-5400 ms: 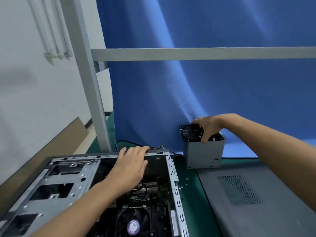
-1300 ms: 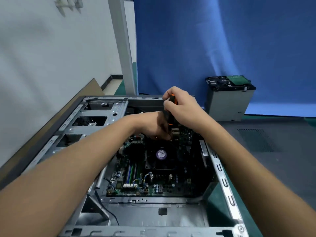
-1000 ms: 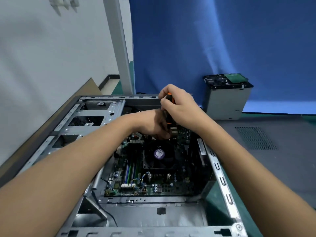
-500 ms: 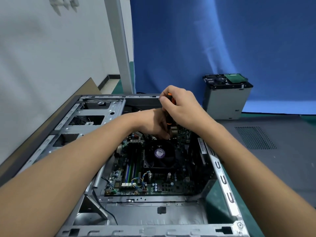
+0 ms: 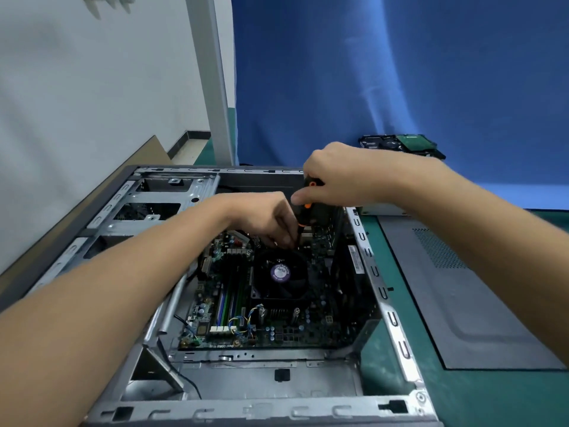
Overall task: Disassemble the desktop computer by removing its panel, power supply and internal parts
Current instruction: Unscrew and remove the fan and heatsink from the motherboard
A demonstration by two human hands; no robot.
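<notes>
Currently: right hand grips orange-black screwdriver upright over motherboard, just beyond fan; left hand pinches its shaft low. Open case lies centre on counter; panel flat to its right.

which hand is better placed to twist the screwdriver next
Right. The right hand grips the screwdriver handle from above, while the left hand sits low, fingers curled beside its shaft near the fan, likely only steadying.

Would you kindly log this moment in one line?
right hand: grips screwdriver | left hand: fingers at its shaft | site: beside CPU fan | side panel: off
</notes>
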